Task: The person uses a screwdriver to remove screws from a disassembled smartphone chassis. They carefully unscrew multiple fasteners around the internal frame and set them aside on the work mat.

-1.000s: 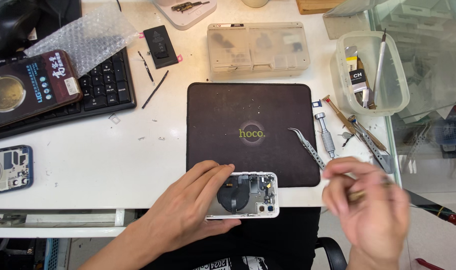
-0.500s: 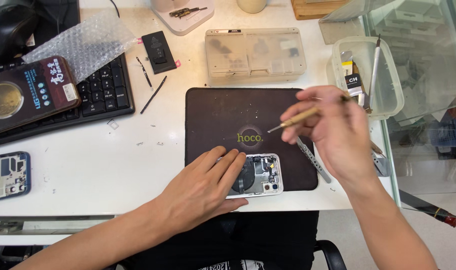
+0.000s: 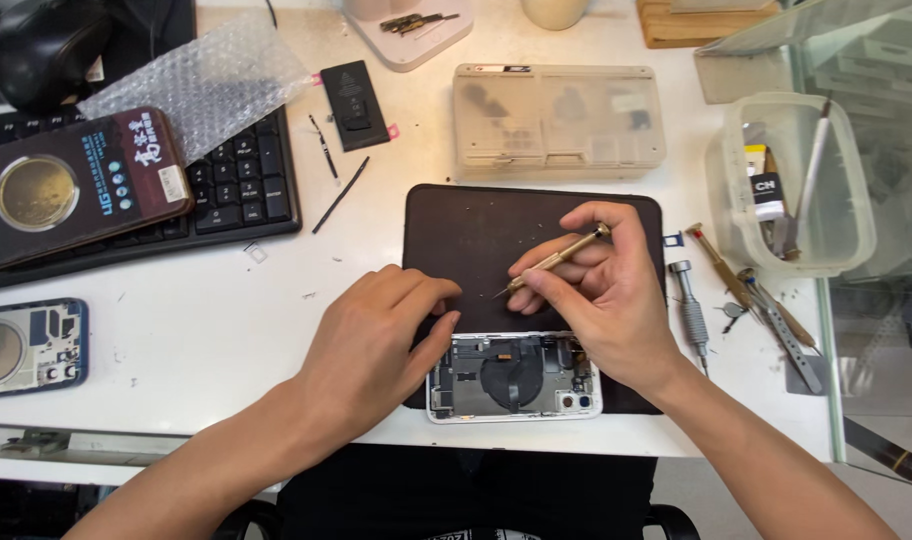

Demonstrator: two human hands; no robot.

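- Nearest the desk (image 3: 226,330) edge, the opened phone (image 3: 514,377) lay flat, back off, its dark round coil and metal shields showing, sitting on the near rim of the dark work mat (image 3: 476,240).
- The left hand (image 3: 376,345) came in palm down from the lower left, fingers loosely curled and gripping nothing, its fingertips pressing the mat just above the phone's left end and its thumb alongside the phone's left edge.
- The right hand (image 3: 601,295) reached in from the lower right, wrist passing over the phone's right end, thumb and fingers pinched shut around a slim brass screwdriver (image 3: 554,261).
- That screwdriver slanted down to the left, its tip hovering over the mat just beyond the phone's top edge, between the two hands.
- Right of the mat, loose tools (image 3: 751,305) lay on the desk, beside a clear tub (image 3: 791,180) of more tools.
- Farther back sat a translucent parts box (image 3: 556,120), a black battery (image 3: 354,105), and off to the left a keyboard (image 3: 236,185).
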